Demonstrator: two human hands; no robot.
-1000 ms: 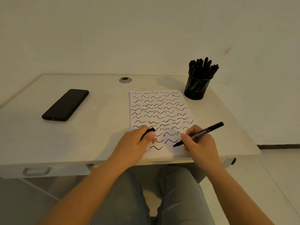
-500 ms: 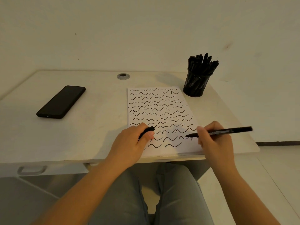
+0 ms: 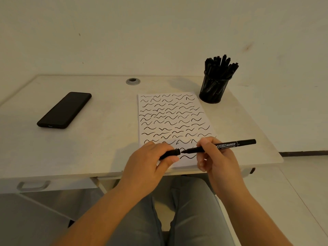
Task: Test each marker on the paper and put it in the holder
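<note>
A white paper (image 3: 170,118) covered in black squiggles lies on the desk (image 3: 106,139). My right hand (image 3: 216,160) pinches a black marker (image 3: 230,145), held level just above the paper's near end, its bare tip pointing left. My left hand (image 3: 149,166) grips the marker's black cap (image 3: 170,153), whose open end sits right at the tip. A black mesh holder (image 3: 213,89) packed with several black markers stands at the paper's far right corner.
A black phone (image 3: 64,110) lies on the left of the desk. A grey cable grommet (image 3: 133,81) sits at the back edge by the wall. A drawer handle (image 3: 32,185) shows under the front left. My knees are below the desk edge.
My right hand lifted the marker off the paper after a stroke, swung it level and brought its tip left to the cap. My left hand raised the cap to meet it.
</note>
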